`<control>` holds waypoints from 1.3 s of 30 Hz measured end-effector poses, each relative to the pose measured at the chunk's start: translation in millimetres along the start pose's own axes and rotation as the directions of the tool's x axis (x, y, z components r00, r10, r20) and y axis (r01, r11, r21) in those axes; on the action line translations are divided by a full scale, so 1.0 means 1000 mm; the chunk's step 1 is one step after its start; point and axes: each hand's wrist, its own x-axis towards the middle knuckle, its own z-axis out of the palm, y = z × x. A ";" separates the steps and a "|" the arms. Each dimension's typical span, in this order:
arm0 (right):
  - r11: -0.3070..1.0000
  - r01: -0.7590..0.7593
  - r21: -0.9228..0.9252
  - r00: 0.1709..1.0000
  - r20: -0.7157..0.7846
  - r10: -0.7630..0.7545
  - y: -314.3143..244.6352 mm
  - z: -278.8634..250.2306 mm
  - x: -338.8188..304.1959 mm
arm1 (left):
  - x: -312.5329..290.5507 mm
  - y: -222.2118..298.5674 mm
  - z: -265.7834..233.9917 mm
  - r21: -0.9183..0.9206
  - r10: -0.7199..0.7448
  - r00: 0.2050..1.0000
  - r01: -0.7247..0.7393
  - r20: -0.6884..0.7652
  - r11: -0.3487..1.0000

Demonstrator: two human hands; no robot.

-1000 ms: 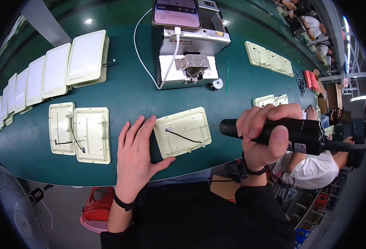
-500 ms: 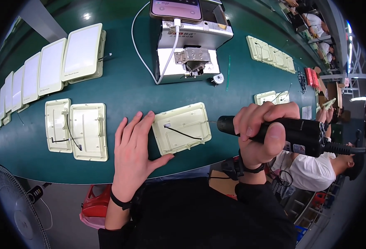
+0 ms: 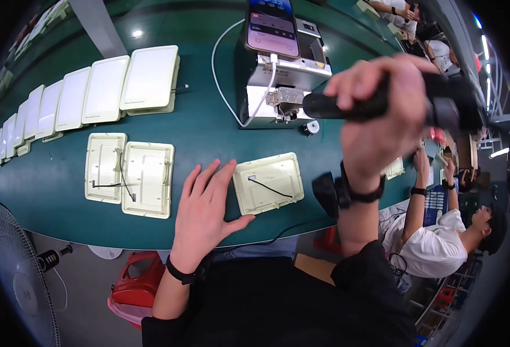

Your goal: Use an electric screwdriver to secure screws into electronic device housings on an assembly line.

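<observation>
Green bench [image 3: 197, 136]: cream panel [image 3: 275, 180] is lying near front edge; left hand [image 3: 204, 208], spread wide, is touching its left side; right hand [image 3: 386, 113] is gripping black power tool [image 3: 325, 107].

Cover [image 3: 272, 174] before machine [image 3: 295, 70]; phone [image 3: 272, 30] atop machine; fan [image 3: 25, 283] left.

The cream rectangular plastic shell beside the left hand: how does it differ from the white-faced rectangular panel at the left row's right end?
The cream rectangular plastic shell shows raised ribs and a thin black cable; the white-faced rectangular panel, a mostly plain face. The shell lies apart; the panel sits in a close row. The bare left hand is at the shell's edge; no hand touches the panel. Both have cream rims.
</observation>
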 end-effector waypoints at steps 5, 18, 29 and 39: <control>0.990 -0.131 -0.059 0.991 0.024 0.133 0.001 0.000 -0.005 | -0.002 -0.006 -0.003 -0.032 -0.006 1.000 0.006 0.009 0.999; 0.878 -0.476 0.048 0.835 0.339 0.434 -0.056 0.021 -0.094 | -0.007 -0.012 0.000 -0.110 0.006 0.999 -0.009 -0.034 0.994; 0.875 -0.482 0.048 0.814 0.394 0.427 -0.041 0.026 -0.104 | -0.006 -0.010 0.000 -0.109 0.002 0.999 -0.006 -0.036 0.994; 0.905 -0.308 0.295 0.916 0.348 0.198 -0.033 0.007 -0.084 | -0.006 -0.008 0.000 -0.078 -0.002 0.999 -0.001 -0.040 0.997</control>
